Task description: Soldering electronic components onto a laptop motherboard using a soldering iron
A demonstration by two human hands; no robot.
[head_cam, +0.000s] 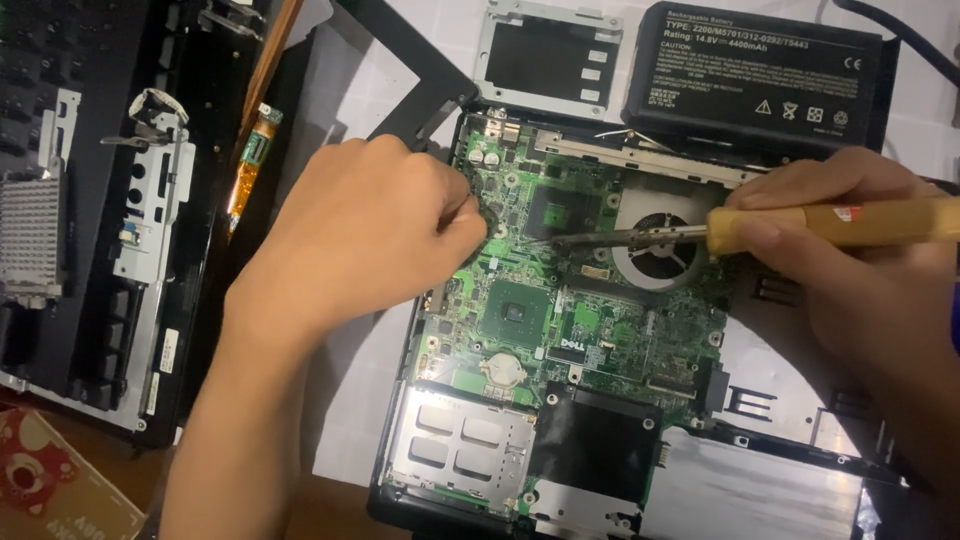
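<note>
An opened laptop base with a green motherboard (560, 320) lies in the middle. My right hand (860, 270) grips a soldering iron (800, 225) by its yellow handle. The iron's metal tip points left and rests over the board near a dark chip (565, 212) beside the round fan (655, 245). My left hand (370, 235) is curled over the board's upper left part, fingers pinched together near a small round part; what it pinches is hidden.
A black battery pack (750, 75) lies at the top right and a metal drive bracket (545, 55) at the top middle. A removed keyboard and metal frame parts (90, 230) lie at the left. An orange ribbon cable (245, 165) runs beside them.
</note>
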